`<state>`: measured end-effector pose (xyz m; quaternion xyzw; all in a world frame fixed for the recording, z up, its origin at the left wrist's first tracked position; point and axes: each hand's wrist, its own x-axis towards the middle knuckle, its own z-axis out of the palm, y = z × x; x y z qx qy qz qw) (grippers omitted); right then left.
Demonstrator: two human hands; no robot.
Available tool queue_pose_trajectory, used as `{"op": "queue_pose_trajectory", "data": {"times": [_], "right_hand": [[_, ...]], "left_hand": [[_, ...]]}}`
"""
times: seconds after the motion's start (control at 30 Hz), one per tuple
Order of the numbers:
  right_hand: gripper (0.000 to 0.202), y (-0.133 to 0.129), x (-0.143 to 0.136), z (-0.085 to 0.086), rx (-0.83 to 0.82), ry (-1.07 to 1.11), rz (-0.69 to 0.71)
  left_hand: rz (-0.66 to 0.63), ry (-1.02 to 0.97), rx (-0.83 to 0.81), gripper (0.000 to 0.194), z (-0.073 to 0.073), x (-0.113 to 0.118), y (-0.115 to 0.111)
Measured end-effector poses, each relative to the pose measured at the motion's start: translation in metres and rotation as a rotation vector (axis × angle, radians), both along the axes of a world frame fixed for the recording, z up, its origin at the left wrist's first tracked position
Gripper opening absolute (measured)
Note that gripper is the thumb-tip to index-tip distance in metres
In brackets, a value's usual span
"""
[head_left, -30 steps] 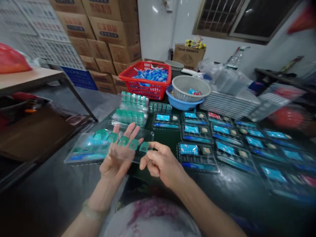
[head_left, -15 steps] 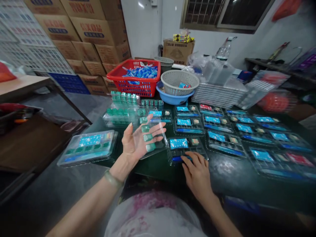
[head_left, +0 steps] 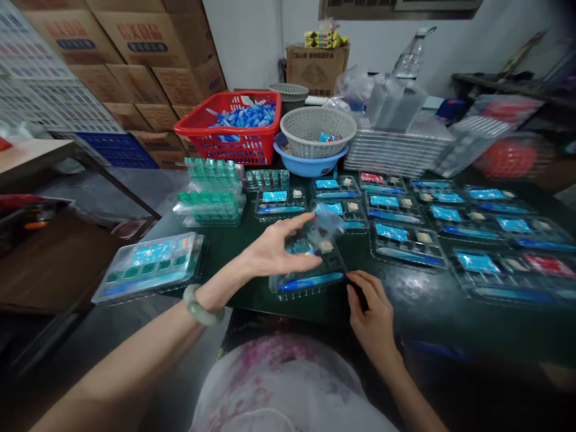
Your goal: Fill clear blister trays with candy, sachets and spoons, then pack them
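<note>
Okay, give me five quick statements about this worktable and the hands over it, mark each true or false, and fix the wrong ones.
1. The red plastic basket holds blue pieces. True.
2. The smooth pale green bangle circles the right wrist. False: it is on the left wrist.
3. The right hand's fingertips are at the right edge of a clear plastic tray bearing a slim blue piece. True.
4. The round grey perforated basket sits beneath the light blue plastic basin. False: it rests on top of the basin.
5. The clear plastic pack with a row of green squares lies right of the hands. False: it lies left of them.
</note>
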<state>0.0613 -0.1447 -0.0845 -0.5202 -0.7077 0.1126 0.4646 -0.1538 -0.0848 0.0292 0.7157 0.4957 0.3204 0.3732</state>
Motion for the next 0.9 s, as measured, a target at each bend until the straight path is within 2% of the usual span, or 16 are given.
{"op": "queue_pose_trajectory", "data": {"times": [0.1,0.17,0.23,0.33,0.43,0.57,0.67,0.73,0.83,0.9], "right_hand": [[0.025,0.0,-0.002,-0.001,0.005,0.012,-0.013],[0.025,-0.001,-0.003,-0.001,0.01,0.024,-0.02],[0.023,-0.002,-0.004,0.0,0.001,0.048,-0.033],[0.026,-0.005,-0.003,0.001,-0.037,0.08,-0.097],[0.033,-0.005,-0.003,0.001,-0.054,0.073,-0.132],[0.033,-0.003,-0.005,0.0,-0.016,0.028,-0.082],[0.027,-0.006,-0.002,0.001,-0.007,0.011,-0.128],[0.025,-0.008,0.001,0.002,-0.015,-0.004,-0.192],[0.032,-0.009,0.003,0.007,-0.072,-0.032,-0.279],[0.037,-0.009,0.002,0.011,-0.109,-0.047,-0.308]], "left_hand": [[0.034,0.569,0.235,0.087,-0.015,0.026,-0.008],[-0.006,0.742,0.259,0.083,-0.028,0.035,-0.011],[-0.059,0.796,0.254,0.079,-0.038,0.036,-0.013],[-0.132,0.809,0.201,0.085,-0.047,0.031,-0.013],[-0.192,0.797,0.154,0.096,-0.052,0.026,-0.011],[-0.204,0.807,0.196,0.097,-0.054,0.026,-0.008],[-0.183,0.785,0.254,0.094,-0.05,0.029,-0.008],[-0.169,0.753,0.275,0.095,-0.04,0.026,-0.01],[-0.155,0.73,0.296,0.095,-0.012,0.004,-0.018],[-0.128,0.768,0.315,0.093,0.012,-0.027,-0.027]]}}
